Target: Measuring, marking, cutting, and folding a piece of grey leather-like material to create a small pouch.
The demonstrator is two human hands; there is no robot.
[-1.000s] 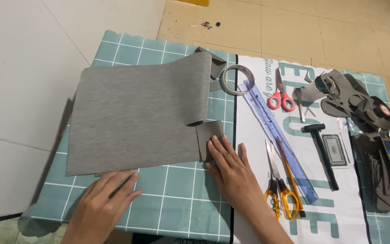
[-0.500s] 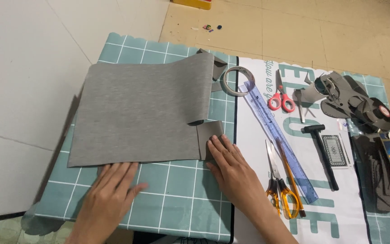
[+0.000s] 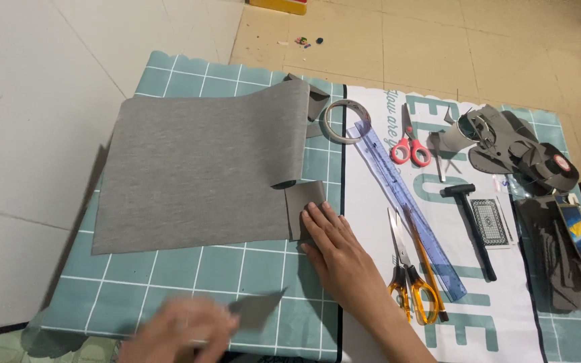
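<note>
Grey cloth lies on the bench, right hand flat and open on its small flap, blurry left hand holding a grey scrap.

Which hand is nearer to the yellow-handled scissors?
Right. The right hand rests just left of the yellow-handled scissors; the left hand is far to their left, near the mat's front edge.

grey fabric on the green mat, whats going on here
A person works over a large sheet of grey fabric spread on a teal grid cutting mat. The right hand presses flat on the sheet's lower right corner. The left hand, blurred, holds a small grey scrap near the mat's front edge. Scissors and a ruler lie unused alongside.
</note>
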